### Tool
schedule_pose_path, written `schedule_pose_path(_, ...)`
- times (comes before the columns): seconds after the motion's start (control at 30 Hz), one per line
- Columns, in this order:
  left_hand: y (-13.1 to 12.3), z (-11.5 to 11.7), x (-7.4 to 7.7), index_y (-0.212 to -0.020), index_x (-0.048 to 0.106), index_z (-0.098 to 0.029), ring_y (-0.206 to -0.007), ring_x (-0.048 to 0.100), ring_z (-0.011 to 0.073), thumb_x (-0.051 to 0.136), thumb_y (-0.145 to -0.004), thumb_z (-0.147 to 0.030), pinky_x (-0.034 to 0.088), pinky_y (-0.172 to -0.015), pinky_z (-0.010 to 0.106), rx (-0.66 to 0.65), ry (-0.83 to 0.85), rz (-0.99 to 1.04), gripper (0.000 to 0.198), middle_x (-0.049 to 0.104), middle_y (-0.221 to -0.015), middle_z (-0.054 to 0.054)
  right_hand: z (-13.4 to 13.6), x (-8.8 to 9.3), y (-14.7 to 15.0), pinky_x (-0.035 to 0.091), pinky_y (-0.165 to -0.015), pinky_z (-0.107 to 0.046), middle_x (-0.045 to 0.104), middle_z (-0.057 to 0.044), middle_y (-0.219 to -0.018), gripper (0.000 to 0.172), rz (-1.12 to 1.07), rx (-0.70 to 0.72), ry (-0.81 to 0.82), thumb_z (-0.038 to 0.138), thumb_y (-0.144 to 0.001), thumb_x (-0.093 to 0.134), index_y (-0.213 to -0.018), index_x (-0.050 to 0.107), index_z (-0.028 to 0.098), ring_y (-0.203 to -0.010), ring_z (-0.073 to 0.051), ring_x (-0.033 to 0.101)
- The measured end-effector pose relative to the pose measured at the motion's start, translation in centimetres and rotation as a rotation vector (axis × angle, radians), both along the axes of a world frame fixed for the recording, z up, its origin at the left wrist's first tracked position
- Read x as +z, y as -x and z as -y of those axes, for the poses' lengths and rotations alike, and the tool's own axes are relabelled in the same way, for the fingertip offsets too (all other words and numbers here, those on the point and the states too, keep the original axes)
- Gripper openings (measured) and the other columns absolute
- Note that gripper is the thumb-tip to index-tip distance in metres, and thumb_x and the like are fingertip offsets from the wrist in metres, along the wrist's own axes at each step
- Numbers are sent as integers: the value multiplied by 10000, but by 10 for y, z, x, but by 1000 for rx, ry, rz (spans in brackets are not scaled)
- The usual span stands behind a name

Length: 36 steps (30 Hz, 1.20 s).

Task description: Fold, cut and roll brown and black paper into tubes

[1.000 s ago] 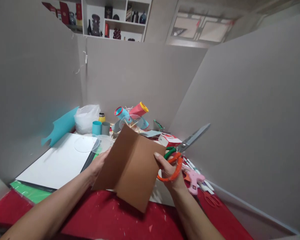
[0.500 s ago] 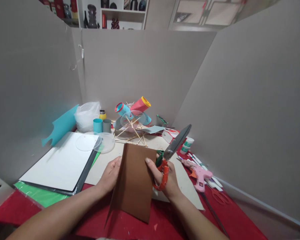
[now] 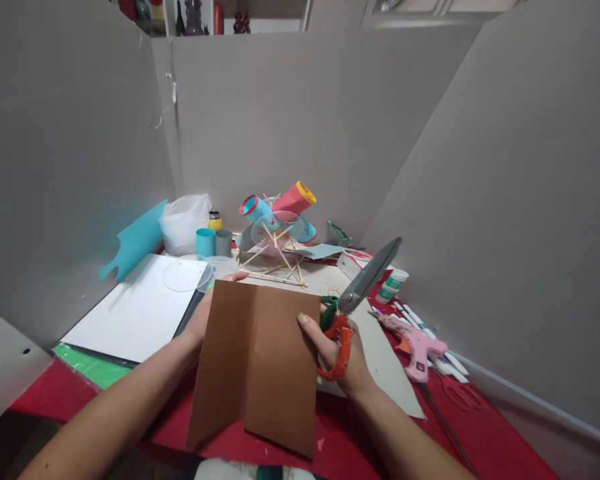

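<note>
A folded sheet of brown card (image 3: 280, 360) stands partly unfolded before me, its crease running down the middle. My right hand (image 3: 347, 353) pinches the card's right edge, thumb on the front. That same hand also carries scissors (image 3: 367, 277) with orange and green handles; their grey blades point up and right. Behind the card's left panel is my left hand (image 3: 200, 321), mostly hidden. Some of its stretched fingers show past the top edge, with no thumb on the front.
A stick frame (image 3: 275, 250) with coloured paper tubes stands at the back. White sheets (image 3: 135, 310) lie left, near blue and grey cylinders (image 3: 215, 243). A pink glue gun (image 3: 420, 347), markers and small tubs (image 3: 393, 285) lie right. Grey panels enclose the red-covered table.
The brown card's left panel has swung out to the left, opening the fold. My left hand has gone behind it. The right hand keeps its hold on card and scissors. The view has tilted down.
</note>
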<state>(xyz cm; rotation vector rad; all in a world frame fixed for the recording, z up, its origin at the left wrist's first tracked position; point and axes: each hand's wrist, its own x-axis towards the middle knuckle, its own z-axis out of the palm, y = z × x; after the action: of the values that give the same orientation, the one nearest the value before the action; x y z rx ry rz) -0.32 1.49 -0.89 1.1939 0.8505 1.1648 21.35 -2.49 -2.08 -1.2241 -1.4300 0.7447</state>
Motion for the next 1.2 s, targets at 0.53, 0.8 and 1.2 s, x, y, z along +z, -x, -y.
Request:
schedule_pose_path(0.53, 21, -42, 72, -965, 771, -203, -765, 691, 195, 732, -741, -452, 492, -692, 258, -668, 135, -476, 337, 765, -888, 52, -6, -16, -7, 578, -613, -335, 741, -87, -786, 411, -94, 256, 63, 557, -781, 658, -915, 739, 177, -745, -276, 701)
schedule_pose_path(0.8, -6, -46, 87, -520, 673, -182, -406, 469, 99, 776, -698, -421, 359, -397, 218, -782, 67, -596, 315, 581, -471, 6, -4, -12, -5, 530, -534, -320, 685, -54, -672, 394, -114, 225, 53, 574, -785, 638, -871, 696, 194, -615, -231, 649)
schedule_pose_path(1.2, 90, -57, 43, -782, 759, -180, -522, 605, 137, 785, -689, -390, 436, -503, 225, -416, 245, -458, 231, 714, -709, 50, -34, -2, -42, 400, -502, -263, 621, -21, -592, 393, 453, 8, 87, 567, -794, 588, -691, 588, 188, -531, -167, 550)
